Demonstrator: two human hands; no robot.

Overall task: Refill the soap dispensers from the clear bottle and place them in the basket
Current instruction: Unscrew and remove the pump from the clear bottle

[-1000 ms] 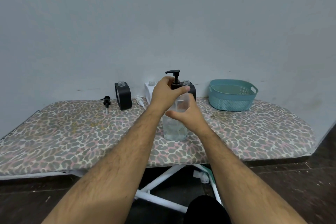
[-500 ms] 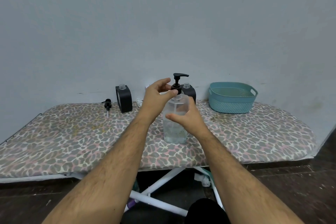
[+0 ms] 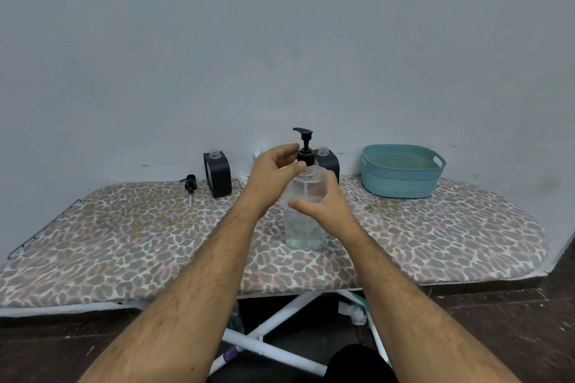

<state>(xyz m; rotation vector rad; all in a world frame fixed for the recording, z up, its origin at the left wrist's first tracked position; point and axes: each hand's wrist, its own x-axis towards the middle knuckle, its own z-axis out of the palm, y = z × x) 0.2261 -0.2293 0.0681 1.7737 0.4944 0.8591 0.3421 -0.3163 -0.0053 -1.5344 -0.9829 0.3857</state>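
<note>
The clear bottle stands upright in the middle of the leopard-print board, partly full of clear liquid. My right hand grips its body from the right. My left hand pinches the collar of the black pump at the bottle's neck; the spout points left. A black dispenser without a pump stands at the back left. A second black dispenser shows behind the bottle. A white dispenser is mostly hidden behind my left hand. The teal basket sits at the back right.
A loose black pump lies left of the black dispenser, and a white pump lies beside my left wrist. The grey wall runs right behind the board. White legs cross under the board above a dark floor.
My left hand has gone from covering the pump collar to pinching it with the fingertips. The pump's spout pointed left, then right, and now points left again. The bottle stays in place.
</note>
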